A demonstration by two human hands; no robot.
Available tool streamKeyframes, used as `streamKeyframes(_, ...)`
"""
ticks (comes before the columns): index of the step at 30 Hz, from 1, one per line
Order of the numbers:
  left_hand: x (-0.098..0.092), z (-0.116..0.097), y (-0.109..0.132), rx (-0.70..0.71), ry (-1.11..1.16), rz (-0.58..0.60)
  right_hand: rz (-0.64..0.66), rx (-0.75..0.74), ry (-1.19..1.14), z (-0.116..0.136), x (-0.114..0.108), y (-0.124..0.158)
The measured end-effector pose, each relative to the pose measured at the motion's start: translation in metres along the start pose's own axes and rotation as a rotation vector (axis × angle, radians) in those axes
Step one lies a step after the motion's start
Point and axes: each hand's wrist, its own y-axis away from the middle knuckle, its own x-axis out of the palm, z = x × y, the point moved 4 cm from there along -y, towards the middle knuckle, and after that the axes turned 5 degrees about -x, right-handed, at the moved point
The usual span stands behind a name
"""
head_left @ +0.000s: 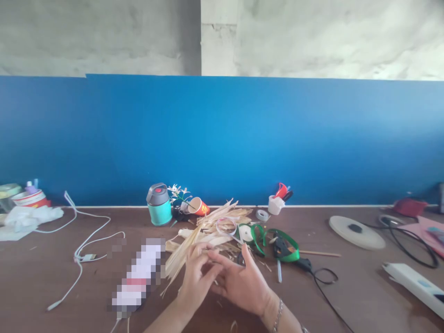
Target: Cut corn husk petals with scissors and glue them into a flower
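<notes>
Bare tabletop (360,286) opens at 3 o'clock of the hands, out to a white power strip (412,284); a blurred object (138,273) sits at 9 o'clock. The left hand (196,277) pinches dried husks (211,226) fanning toward 12 o'clock; the right hand (243,282), fingers spread loose, lies palm-down against it.

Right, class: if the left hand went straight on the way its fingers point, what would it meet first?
Probably the dried husks lying just ahead of the left hand. Its fingertips seem to be at them already, though depth is unclear.
</notes>
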Motion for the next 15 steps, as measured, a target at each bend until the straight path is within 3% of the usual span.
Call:
streamKeyframes(5, 0.005, 0.003, 0.001, -0.091, 0.192, 0.079, 0.013, 0.018, 0.093, -0.004, -0.002, 0.001)
streamKeyframes(11, 0.001, -0.001, 0.0, -0.018, 0.141, 0.048, 0.028, -0.008, 0.234, 0.006, -0.007, 0.006)
streamKeyframes(15, -0.009, 0.004, -0.006, -0.075, 0.111, -0.037, -0.122, -0.088, 0.351, 0.015, -0.017, 0.007)
